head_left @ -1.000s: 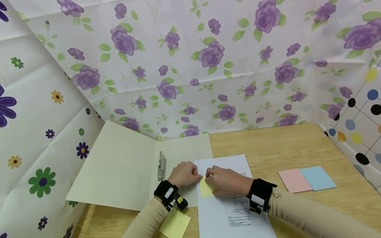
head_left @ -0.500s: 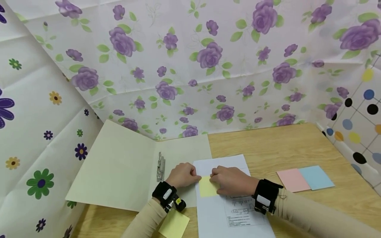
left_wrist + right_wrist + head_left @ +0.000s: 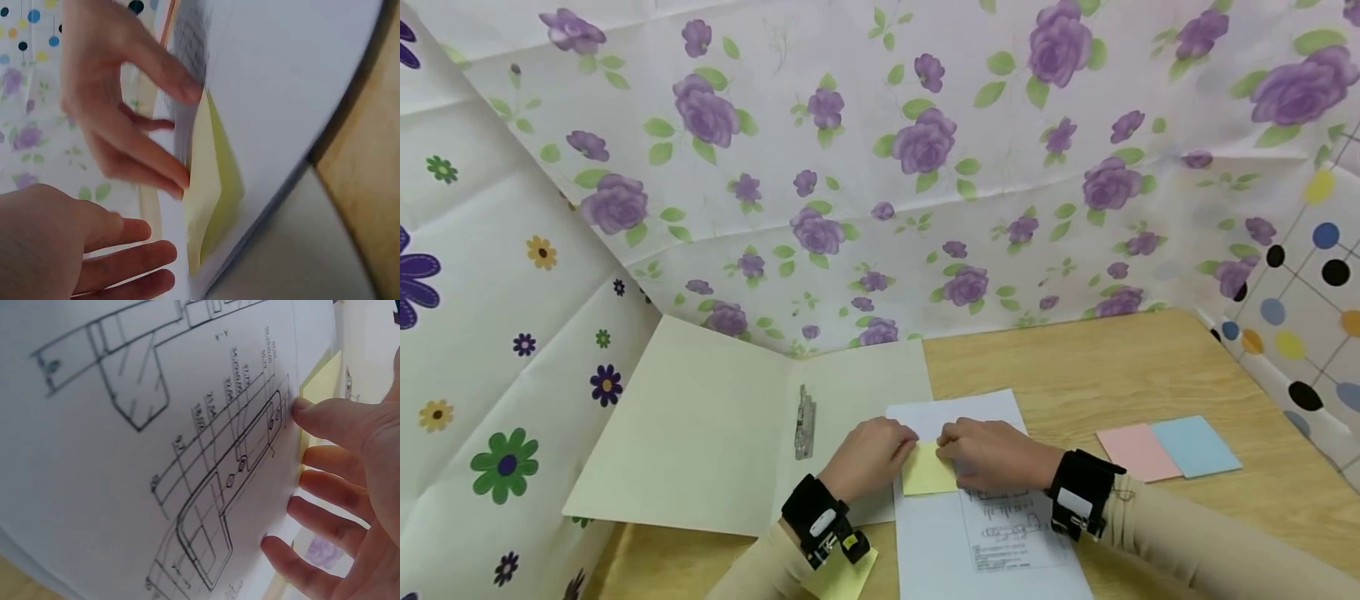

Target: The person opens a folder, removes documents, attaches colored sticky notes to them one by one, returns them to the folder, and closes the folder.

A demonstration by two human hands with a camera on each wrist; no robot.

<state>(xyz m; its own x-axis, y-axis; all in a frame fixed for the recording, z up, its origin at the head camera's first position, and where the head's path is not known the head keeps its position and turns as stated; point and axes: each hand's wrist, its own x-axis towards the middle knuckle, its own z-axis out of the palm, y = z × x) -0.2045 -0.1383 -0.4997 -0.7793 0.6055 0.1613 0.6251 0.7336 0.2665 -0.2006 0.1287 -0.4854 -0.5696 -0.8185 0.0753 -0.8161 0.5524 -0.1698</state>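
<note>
A yellow sticky note (image 3: 927,471) is over a printed sheet (image 3: 1026,554), its left part raised off the paper in the left wrist view. My right hand (image 3: 998,454) holds the note along its right edge, thumb at the near corner, fingertips at the far one. In the right wrist view, the other fingers of the right hand (image 3: 350,500) spread loosely by the drawing. My left hand (image 3: 871,457) hovers at the note's upper left. The left wrist view shows the left hand (image 3: 94,250) with fingers extended, apart from the note.
An open cream folder (image 3: 700,433) with a metal clip (image 3: 805,423) lies at left, partly under the sheet. More yellow notes (image 3: 853,575) lie by my left wrist. Pink notes (image 3: 1138,452) and blue notes (image 3: 1198,446) lie at right. Patterned walls enclose the table (image 3: 1060,367).
My right hand has moved right, uncovering more of the note. The left hand has come off the note's upper left corner, moving slightly right, its fingers loosening.
</note>
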